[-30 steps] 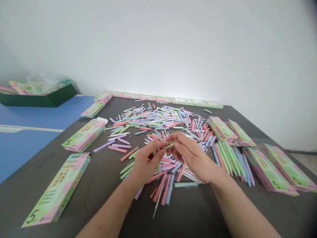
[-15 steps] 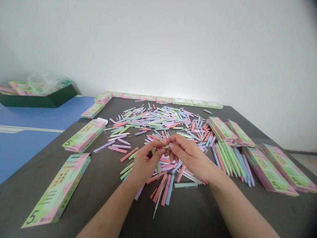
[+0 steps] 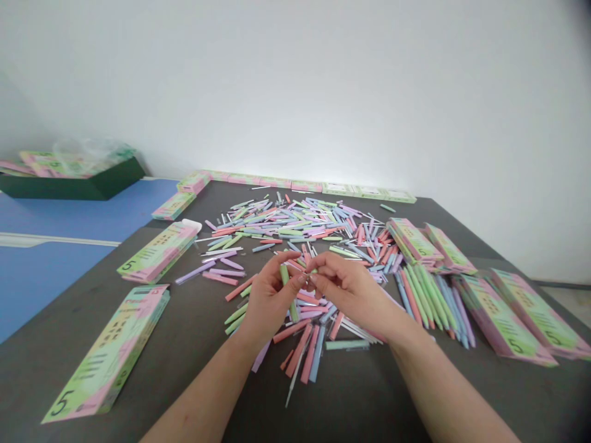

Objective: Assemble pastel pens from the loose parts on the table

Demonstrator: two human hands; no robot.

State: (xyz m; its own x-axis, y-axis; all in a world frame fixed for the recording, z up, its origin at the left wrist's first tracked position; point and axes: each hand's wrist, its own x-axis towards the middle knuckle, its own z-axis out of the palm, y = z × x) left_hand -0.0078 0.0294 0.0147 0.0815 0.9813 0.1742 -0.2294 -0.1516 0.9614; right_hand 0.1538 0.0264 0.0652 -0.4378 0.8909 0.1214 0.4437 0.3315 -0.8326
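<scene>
My left hand is closed round a green pen barrel that stands nearly upright between its fingers. My right hand pinches the top end of that same piece, fingertips touching those of the left hand. Both hands hover over a loose pile of pastel pen parts in pink, green, blue and purple, spread over a dark table. A row of assembled pens lies side by side just right of my right hand.
Flat green-and-pink cartons marked 5 lie at the left, at the right and along the far edge. A dark green tray with more cartons sits on a blue surface at far left.
The green piece has turned from lying across the fingertips to nearly upright in my left hand. Both hands have dropped slightly toward the pile.
</scene>
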